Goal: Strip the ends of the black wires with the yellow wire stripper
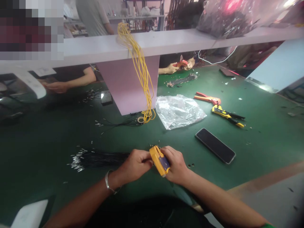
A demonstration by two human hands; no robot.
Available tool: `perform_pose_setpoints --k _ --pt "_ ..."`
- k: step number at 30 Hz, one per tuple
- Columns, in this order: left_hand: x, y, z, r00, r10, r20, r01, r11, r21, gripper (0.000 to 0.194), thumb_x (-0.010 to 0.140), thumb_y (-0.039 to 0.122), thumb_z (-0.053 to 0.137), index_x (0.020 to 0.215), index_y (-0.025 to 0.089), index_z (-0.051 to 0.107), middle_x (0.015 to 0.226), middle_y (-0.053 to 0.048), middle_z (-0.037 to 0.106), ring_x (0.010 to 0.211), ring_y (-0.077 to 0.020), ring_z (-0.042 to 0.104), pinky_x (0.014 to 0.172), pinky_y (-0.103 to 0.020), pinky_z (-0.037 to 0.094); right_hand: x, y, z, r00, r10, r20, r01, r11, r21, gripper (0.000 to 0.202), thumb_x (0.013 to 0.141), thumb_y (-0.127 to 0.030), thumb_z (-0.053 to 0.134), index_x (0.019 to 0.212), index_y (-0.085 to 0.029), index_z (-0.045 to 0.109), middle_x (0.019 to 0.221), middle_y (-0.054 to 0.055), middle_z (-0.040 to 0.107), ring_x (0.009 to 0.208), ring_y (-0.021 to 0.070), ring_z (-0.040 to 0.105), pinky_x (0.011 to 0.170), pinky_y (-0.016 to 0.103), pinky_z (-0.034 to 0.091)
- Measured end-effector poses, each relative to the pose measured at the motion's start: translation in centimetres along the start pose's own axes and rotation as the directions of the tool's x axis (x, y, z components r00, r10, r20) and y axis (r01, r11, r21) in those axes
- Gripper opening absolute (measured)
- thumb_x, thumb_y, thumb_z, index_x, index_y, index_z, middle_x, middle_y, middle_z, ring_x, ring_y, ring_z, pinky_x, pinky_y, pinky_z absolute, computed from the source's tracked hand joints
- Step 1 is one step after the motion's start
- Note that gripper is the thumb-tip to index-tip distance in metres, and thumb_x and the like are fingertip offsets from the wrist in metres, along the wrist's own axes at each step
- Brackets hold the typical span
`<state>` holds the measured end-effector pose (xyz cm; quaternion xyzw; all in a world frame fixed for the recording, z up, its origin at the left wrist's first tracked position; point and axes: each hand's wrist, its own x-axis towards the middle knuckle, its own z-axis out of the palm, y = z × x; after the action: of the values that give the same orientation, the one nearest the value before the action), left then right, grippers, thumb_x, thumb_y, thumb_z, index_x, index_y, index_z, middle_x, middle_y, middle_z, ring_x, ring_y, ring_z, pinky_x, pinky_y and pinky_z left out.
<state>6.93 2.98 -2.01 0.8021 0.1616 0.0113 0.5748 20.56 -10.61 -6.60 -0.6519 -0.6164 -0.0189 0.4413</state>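
Yellow and blue, our handheld tool (160, 161) sits in our closed right hand (175, 164) above the green desk (171, 202); our left hand (137, 166), fingers curled, meets its end near the black wires (102, 159).

A chunky yellow tool (156, 158) with a dark blue panel on its near right side is raised above the green table, gripped in the right hand (175, 164), its long body slanting from far left to near right. The left hand (136, 166) has its fingers bent in at the tool's left edge. To the left, a bundle of thin black wires (102, 158) lies flat, straight and close together, its silver-tipped left ends fanned out unevenly and its right part disappearing behind the left hand.
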Motion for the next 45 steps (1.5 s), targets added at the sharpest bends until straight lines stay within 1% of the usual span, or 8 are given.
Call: perform_pose_setpoints --k 6,13,24,29,33,37,40,45 --pt "-0.1 0.0 0.0 0.999 0.036 -0.022 -0.035 0.997 0.062 0.016 0.08 0.016 0.054 0.069 0.011 0.064 0.065 0.001 0.058 0.063 -0.0107 0.051 0.058 -0.02 0.04 -0.1 0.1 0.1 1.0 -0.016 0.001 0.016 1.0 -0.008 0.027 0.067 -0.014 0.054 0.093 -0.02 0.05 0.078 0.007 0.062 0.065 0.0218 0.057 0.06 0.033 0.046" --pt "0.0 0.0 -0.1 0.997 0.078 0.002 -0.078 0.995 0.064 0.017 0.082 0.012 0.052 0.076 0.012 0.068 0.073 0.0 0.065 0.069 -0.0124 0.057 0.063 -0.021 0.044 0.0 0.2 0.2 1.0 -0.012 -0.005 0.012 1.0 -0.01 0.022 0.069 -0.016 0.053 0.09 -0.021 0.049 0.071 0.004 0.058 0.058 0.0196 0.053 0.054 0.03 0.04" --pt "-0.1 0.3 -0.1 0.996 0.081 0.032 -0.083 0.996 0.04 0.02 0.081 0.013 0.052 0.076 0.013 0.071 0.073 -0.001 0.068 0.069 -0.0133 0.06 0.064 -0.021 0.046 -0.3 0.0 0.5 0.999 0.035 -0.023 -0.035 0.999 0.0 0.013 0.07 -0.018 0.052 0.071 -0.024 0.041 0.058 -0.003 0.046 0.048 0.0147 0.042 0.048 0.028 0.029" --pt "0.1 0.1 -0.2 0.995 0.009 0.104 0.002 0.995 -0.101 0.019 0.084 0.021 0.055 0.088 0.013 0.072 0.08 -0.003 0.069 0.076 -0.014 0.061 0.068 -0.023 0.048 -0.4 0.1 0.7 0.995 0.092 -0.029 -0.091 0.996 0.025 0.018 0.072 -0.02 0.053 0.066 -0.025 0.037 0.053 -0.005 0.042 0.044 0.0131 0.038 0.046 0.027 0.028" --pt "0.2 0.7 -0.4 0.987 -0.121 0.102 0.135 0.979 -0.15 0.019 0.081 0.022 0.059 0.092 0.011 0.069 0.069 0.001 0.063 0.058 -0.0077 0.052 0.053 -0.018 0.041 -0.5 0.2 0.8 0.985 0.171 -0.023 -0.168 0.983 0.079 0.022 0.071 -0.02 0.055 0.062 -0.025 0.036 0.051 -0.005 0.042 0.043 0.0121 0.039 0.045 0.026 0.029" --pt "0.2 1.2 -0.4 0.957 -0.27 0.101 0.283 0.947 -0.153 0.026 0.08 0.028 0.06 0.098 0.011 0.066 0.059 0.006 0.053 0.038 -0.003 0.039 0.037 -0.016 0.03 -0.6 0.3 1.0 0.963 0.268 -0.006 -0.265 0.953 0.147 0.022 0.073 -0.019 0.057 0.059 -0.023 0.039 0.05 -0.005 0.044 0.042 0.0112 0.043 0.045 0.025 0.034" --pt "0.2 1.3 -0.3 0.959 -0.27 0.083 0.28 0.946 -0.16 0.022 0.078 0.03 0.061 0.09 0.012 0.065 0.058 0.006 0.053 0.034 -0.0026 0.038 0.034 -0.016 0.029 -0.7 0.3 1.3 0.935 0.354 0.015 -0.348 0.91 0.227 0.024 0.077 -0.023 0.057 0.058 -0.023 0.041 0.048 -0.005 0.044 0.041 0.0097 0.04 0.042 0.023 0.034" --pt "0.2 1.3 -0.6 0.958 -0.281 0.065 0.288 0.942 -0.174 0.021 0.078 0.029 0.061 0.09 0.012 0.065 0.058 0.006 0.054 0.035 -0.0027 0.038 0.034 -0.016 0.029 -0.7 0.2 1.8 0.857 0.509 0.083 -0.503 0.788 0.356 0.025 0.077 -0.031 0.06 0.058 -0.022 0.046 0.048 -0.004 0.047 0.042 0.0099 0.04 0.039 0.023 0.035"
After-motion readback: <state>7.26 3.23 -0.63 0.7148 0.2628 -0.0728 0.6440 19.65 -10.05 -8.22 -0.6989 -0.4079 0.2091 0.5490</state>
